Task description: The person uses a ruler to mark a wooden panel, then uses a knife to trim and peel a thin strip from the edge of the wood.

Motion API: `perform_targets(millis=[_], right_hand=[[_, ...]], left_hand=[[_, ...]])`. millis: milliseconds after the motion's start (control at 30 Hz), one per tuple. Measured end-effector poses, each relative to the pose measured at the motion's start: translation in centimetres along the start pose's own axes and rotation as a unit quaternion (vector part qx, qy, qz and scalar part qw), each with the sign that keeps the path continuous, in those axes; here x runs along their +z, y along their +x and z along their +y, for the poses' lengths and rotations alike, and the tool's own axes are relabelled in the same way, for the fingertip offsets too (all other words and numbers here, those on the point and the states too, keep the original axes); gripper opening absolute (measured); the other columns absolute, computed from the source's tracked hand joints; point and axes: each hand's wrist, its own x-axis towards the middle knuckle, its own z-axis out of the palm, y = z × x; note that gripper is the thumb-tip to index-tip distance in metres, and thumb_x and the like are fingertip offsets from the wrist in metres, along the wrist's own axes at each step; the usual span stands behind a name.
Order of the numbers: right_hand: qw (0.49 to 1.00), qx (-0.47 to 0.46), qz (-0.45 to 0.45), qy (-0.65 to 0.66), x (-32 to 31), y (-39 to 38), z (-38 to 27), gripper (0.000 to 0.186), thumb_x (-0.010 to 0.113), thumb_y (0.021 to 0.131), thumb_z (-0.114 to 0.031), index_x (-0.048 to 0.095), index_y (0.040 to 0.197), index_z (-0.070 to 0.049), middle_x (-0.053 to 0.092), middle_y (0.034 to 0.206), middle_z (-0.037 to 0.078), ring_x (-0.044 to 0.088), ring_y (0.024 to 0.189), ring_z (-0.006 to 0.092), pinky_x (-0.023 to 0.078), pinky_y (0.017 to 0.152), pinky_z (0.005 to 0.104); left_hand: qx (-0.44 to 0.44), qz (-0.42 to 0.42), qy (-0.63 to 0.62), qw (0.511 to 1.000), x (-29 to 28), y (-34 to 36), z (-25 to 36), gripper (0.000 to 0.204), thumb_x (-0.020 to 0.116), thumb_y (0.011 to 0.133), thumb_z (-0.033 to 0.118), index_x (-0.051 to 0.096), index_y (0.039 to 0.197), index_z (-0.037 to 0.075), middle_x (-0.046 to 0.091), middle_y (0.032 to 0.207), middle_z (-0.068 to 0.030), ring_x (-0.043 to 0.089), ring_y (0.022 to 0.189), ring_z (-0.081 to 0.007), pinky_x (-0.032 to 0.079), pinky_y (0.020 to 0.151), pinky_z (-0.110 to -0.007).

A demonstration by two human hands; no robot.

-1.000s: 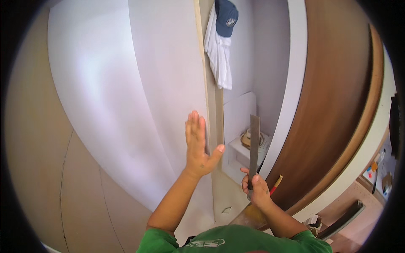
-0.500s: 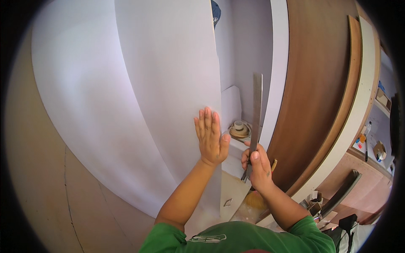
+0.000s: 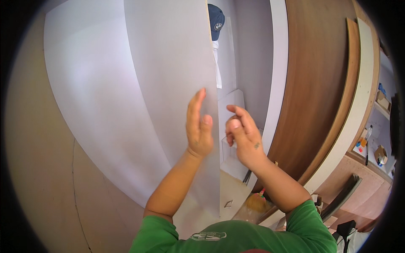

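My left hand (image 3: pixel 198 130) is in front of the pale grey-white panel (image 3: pixel 177 67), near its right edge. Its fingers are stretched out and its thumb stands apart; whether it touches the panel, I cannot tell. Across the edge, my right hand (image 3: pixel 245 137) hovers before the white cabinet opening, with the index finger reaching out and the other fingers loosely curled. Nothing shows in either hand. Behind the panel, a dark blue cap (image 3: pixel 216 22) hangs above a white cloth (image 3: pixel 216 63). A white board (image 3: pixel 234 99) leans inside the cabinet, its lower part hidden by my right hand.
A brown wood panel (image 3: pixel 318 84) stands to the right, with an edge strip beside it. Beyond are a shelf with small items (image 3: pixel 371 145) and a dark curved strip (image 3: pixel 342 198). A broom head (image 3: pixel 256 202) rests low by my right forearm.
The long metal strip in my right hand is out of sight. My left hand has drawn left and turned edge-on from lying flat at the panel's edge. More of the cap shows.
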Motion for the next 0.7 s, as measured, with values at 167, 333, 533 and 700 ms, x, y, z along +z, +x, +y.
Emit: perform_targets(millis=[167,333,533,700], right_hand=[[0.99,-0.083,-0.02,-0.114,2.8,-0.3,2.3,0.041,0.061,0.101,-0.015,0.044,0.134,0.0,0.063,0.108,0.019,0.065,0.097,0.0299,0.052,0.084,0.042],[0.968,-0.081,-0.044,-0.235,2.3,-0.4,-0.4,0.042,0.066,0.097,-0.015,0.05,0.134,0.0,0.062,0.106,0.018,0.065,0.097,0.0323,0.052,0.084,0.0424],[0.941,-0.178,-0.006,-0.288,-0.2,3.1,-3.6,0.039,0.068,0.096,-0.019,0.059,0.128,0.0,0.061,0.102,0.013,0.063,0.091,0.0249,0.052,0.08,0.0369],[0.962,-0.119,-0.03,-0.246,0.1,5.9,-5.7,0.044,0.066,0.098,-0.021,0.056,0.133,0.002,0.061,0.102,0.012,0.063,0.091,0.0221,0.053,0.082,0.0368]], left_hand=[[-0.178,-0.064,-0.039,0.981,-1.2,3.3,5.0,0.05,0.051,0.108,0.038,0.059,0.133,-0.006,0.069,0.122,-0.0156,0.065,0.111,-0.0212,0.051,0.094,-0.035],[-0.247,-0.043,0.01,0.968,-2.1,4.0,6.6,0.043,0.051,0.109,0.036,0.069,0.115,-0.003,0.074,0.089,-0.009,0.067,0.081,-0.0121,0.052,0.072,-0.028],[-0.218,-0.039,0.035,0.975,-2.5,6.4,5.5,0.044,0.047,0.11,0.036,0.063,0.124,-0.003,0.063,0.072,-0.0027,0.058,0.068,-0.0104,0.048,0.068,-0.027],[-0.177,0.018,-0.017,0.984,-1.6,9.2,3.9,0.041,0.04,0.111,0.031,0.057,0.128,-0.003,0.06,0.074,-0.0028,0.055,0.07,-0.0115,0.047,0.071,-0.029]])
